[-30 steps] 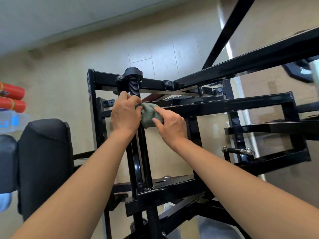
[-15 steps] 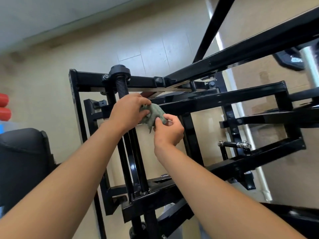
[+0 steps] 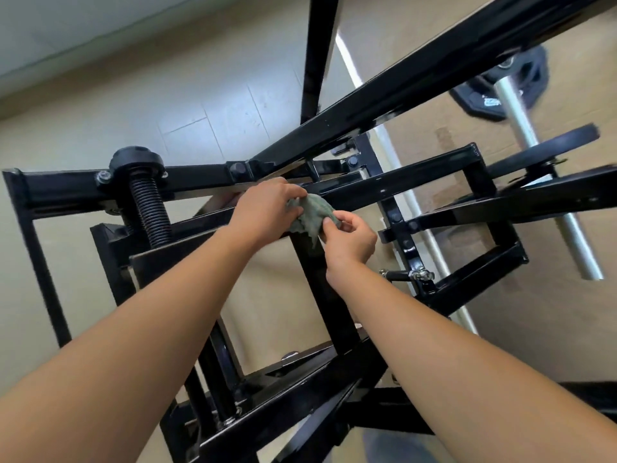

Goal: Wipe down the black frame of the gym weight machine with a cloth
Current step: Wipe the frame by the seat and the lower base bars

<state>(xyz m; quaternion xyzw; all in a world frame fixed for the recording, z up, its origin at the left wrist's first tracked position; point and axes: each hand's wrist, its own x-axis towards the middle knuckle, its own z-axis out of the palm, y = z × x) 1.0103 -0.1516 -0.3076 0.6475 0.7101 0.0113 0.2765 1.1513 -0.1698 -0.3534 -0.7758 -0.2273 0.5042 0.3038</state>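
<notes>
1. Black frame [image 3: 283, 407] of the weight machine: glossy square tubing. Its lowest crossbars are seen nearest the camera, below the cloth [image 3: 314, 215]; further members run past the cloth on every side.
2. Forearms, two, bare: extended from the lower corners up towards the cloth, in front of the frame's inner bars.
3. Right hand [image 3: 350, 242]: placed just below and right of the cloth. The cloth's right edge is pinched between thumb and forefinger; the other fingers are curled in.
4. Left hand [image 3: 263, 212]: placed directly left of the cloth. Its fingers are curled over the cloth's left edge, which is gripped.
5. Cloth, entry proper: grey-green, small, crumpled. It is held between both hands in front of the point where an upright post meets a cross-member of the frame. A loose corner hangs down over the post. Whether the metal is touched cannot be told.
6. Coil spring [image 3: 150, 212]: black, well left of the cloth, capped by a round knob [image 3: 137, 158] and set against the frame's long upper bar.
7. Silver bar [image 3: 572, 228]: well right of the cloth, slanted, blurred. A black weight plate [image 3: 531, 78] is carried near its upper end.
8. Floor [image 3: 167, 95]: beige boards, seen beyond the cloth through the frame's openings.
</notes>
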